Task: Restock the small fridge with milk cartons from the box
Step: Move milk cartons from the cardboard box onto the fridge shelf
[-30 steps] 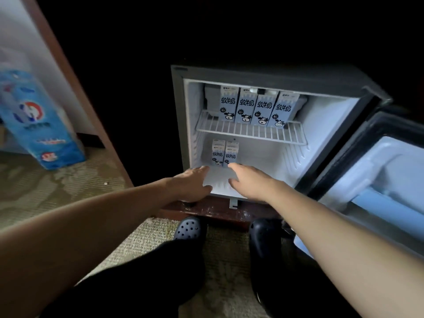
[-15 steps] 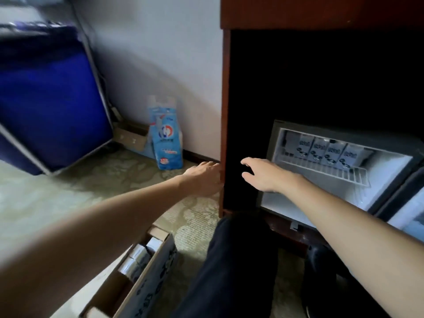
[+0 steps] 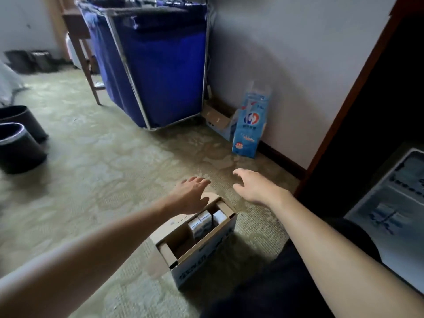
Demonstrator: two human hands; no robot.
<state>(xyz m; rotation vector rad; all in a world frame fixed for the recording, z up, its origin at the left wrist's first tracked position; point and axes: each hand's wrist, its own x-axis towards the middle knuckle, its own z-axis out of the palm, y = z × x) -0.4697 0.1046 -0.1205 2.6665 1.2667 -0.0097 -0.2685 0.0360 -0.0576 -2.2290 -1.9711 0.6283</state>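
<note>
Several milk cartons [image 3: 200, 222], upright in box [image 3: 203, 260], close beneath wide, empty fingers [image 3: 199, 181] of left hand [image 3: 190, 197] and right hand [image 3: 254, 188]. Probably light, stiff, dentable: grip the flat sides.

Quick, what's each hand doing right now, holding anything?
Left hand: open, fingers spread, empty, over the far end of the cardboard box.
Right hand: open, fingers loosely curled, empty, over the carpet.

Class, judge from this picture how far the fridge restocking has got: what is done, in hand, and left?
Done: the open fridge, blurred at the right edge, already seems partly stocked. In hand: nothing; the left hand and right hand hover open by the box. Left: a few milk cartons stand at its far end.
</note>
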